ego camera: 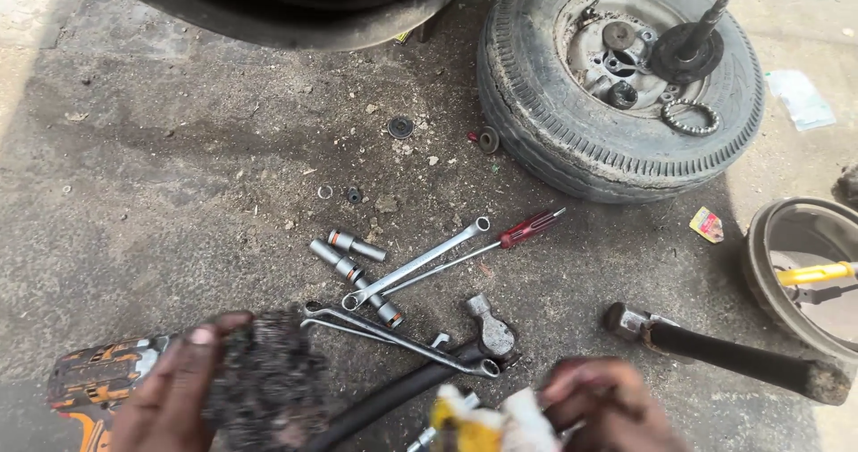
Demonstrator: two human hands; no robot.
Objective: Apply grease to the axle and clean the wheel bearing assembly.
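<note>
My left hand (174,389) grips a dark, greasy round part (268,380) at the bottom left, just above an orange and black power tool (94,376). At the bottom centre, my right hand (608,407) closes on a yellow and white rag (487,421). Between and beyond the hands, on the ground, lie a ring spanner (416,262), a red-handled screwdriver (500,239), several sockets (353,260), a thinner bent spanner (393,331) and a ball-peen hammer (487,327).
A small tyre (536,121) lies flat at the top right, holding a hub spindle (688,45), a bearing ring (690,118) and nuts. A brake drum (791,255) with a yellow-handled tool sits at the right edge. A second hammer (715,349) lies beside it. Washers are scattered on the concrete.
</note>
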